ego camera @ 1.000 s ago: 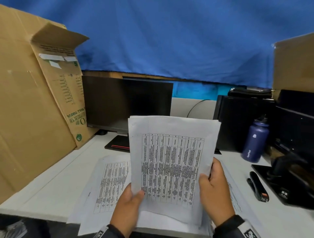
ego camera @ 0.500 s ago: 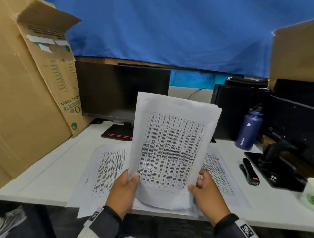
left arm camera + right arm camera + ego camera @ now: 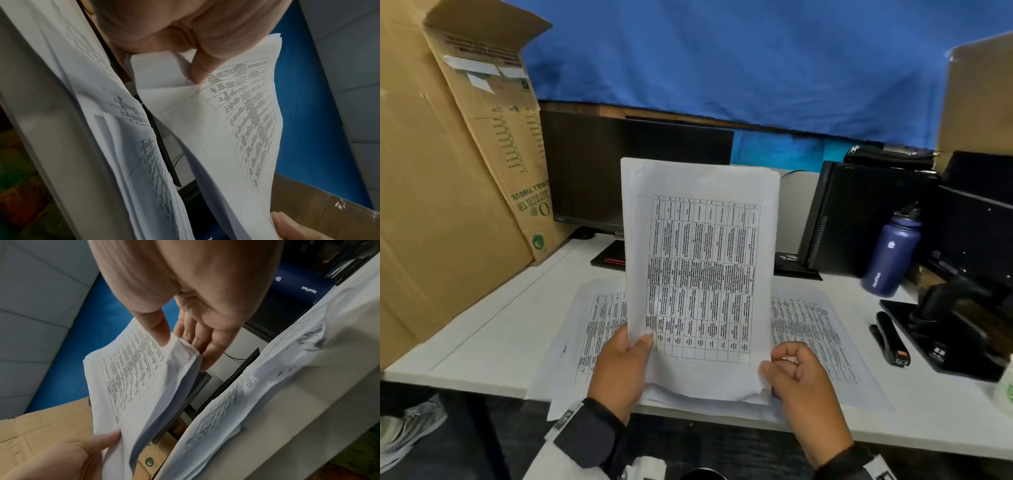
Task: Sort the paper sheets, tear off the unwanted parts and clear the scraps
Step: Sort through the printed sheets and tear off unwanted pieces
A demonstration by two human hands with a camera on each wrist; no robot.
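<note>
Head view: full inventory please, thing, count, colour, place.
held paper stack: one stack, white with printed tables, raised upright over the desk
loose sheets: several, white, flat on the desk under the stack
desk: one, white
monitor: one, black, back centre
cardboard box: one, brown, left, flap open
computer case: one, black, back right
water bottle: one, navy, right
stapler: one, black, right, near the bottle
blue cloth: one, backdrop
left hand: grip on the stack's lower left edge
right hand: grip on the lower right corner, thumb in front
</note>
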